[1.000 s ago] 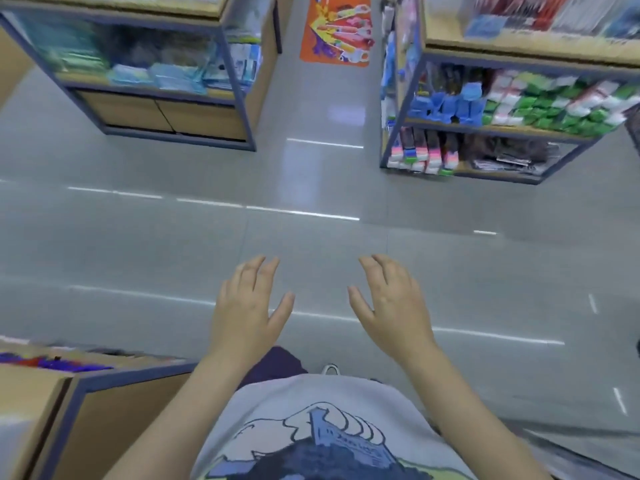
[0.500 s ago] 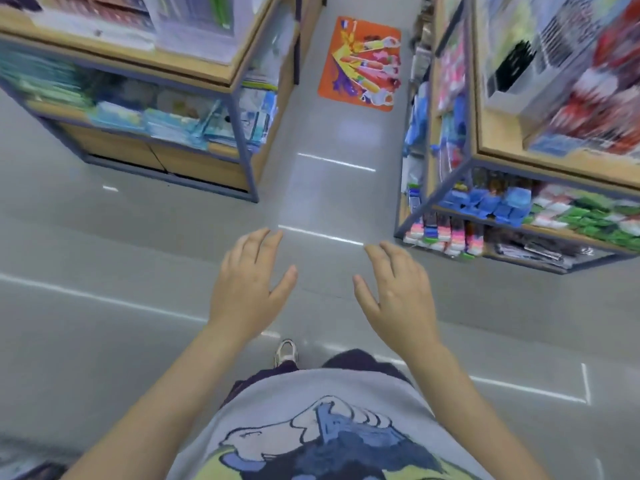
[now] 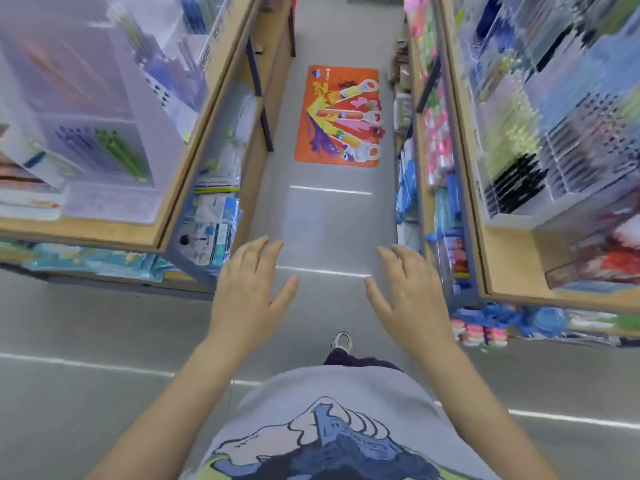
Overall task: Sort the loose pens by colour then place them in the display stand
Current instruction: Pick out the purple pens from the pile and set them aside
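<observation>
Left hand (image 3: pixel 247 299) and right hand (image 3: pixel 410 299) hover side by side, fingers spread wide, holding nothing, presumably free for picking. Pens (image 3: pixel 516 183) stand in a display stand (image 3: pixel 519 216) well beyond the right fingertips; any loose ones are indistinguishable through blur.

1 head-worn camera looks forward and down an aisle floor (image 3: pixel 332 216) from standing height.
</observation>
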### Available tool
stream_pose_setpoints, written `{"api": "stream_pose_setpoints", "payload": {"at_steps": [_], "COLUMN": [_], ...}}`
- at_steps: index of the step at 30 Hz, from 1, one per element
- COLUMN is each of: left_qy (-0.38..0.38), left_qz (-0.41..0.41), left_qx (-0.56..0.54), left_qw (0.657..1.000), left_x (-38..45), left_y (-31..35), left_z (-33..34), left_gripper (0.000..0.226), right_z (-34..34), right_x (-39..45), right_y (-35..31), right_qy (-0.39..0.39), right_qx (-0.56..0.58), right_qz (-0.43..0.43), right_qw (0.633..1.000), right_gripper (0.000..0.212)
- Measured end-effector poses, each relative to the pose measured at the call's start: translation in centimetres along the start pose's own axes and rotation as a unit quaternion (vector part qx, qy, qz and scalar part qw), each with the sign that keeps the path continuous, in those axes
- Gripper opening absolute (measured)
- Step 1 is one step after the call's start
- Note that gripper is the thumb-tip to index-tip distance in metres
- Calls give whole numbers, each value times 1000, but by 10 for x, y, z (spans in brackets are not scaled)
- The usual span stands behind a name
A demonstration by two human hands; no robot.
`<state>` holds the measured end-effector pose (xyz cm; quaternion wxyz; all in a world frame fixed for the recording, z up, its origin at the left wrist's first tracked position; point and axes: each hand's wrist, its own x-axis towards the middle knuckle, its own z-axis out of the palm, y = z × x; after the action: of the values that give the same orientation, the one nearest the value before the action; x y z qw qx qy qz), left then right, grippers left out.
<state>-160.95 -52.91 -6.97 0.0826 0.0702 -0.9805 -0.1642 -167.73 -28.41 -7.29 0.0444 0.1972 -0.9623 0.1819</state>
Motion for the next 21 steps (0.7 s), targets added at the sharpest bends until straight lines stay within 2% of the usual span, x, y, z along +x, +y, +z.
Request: {"api": "stream_pose_setpoints", "payload": {"at_steps": [6,13,17,21], "left_qy": [-1,11,3,12], "left_qz": [-52,-113,-113,-78], "left_qx": [-16,-28,-43,-21], "left_qw": [999,993,993,997], "left_x": [144,314,435,546], "left_y": [-26,-100,-147,-172], "left_z": [9,34,29,21], "left_gripper": [62,63,64,62], "right_z": [10,69,85,95], "right_x": [186,391,510,605], "right_y": [13,1,-11,-15], "right_qy": [-14,-52,-76,-68], "right_qx": [5,2,-9,-22], "right_qz": [-82,-136,-117,-117], "right_qw": [997,989,990,991], "right_gripper": [49,50,52,52]}}
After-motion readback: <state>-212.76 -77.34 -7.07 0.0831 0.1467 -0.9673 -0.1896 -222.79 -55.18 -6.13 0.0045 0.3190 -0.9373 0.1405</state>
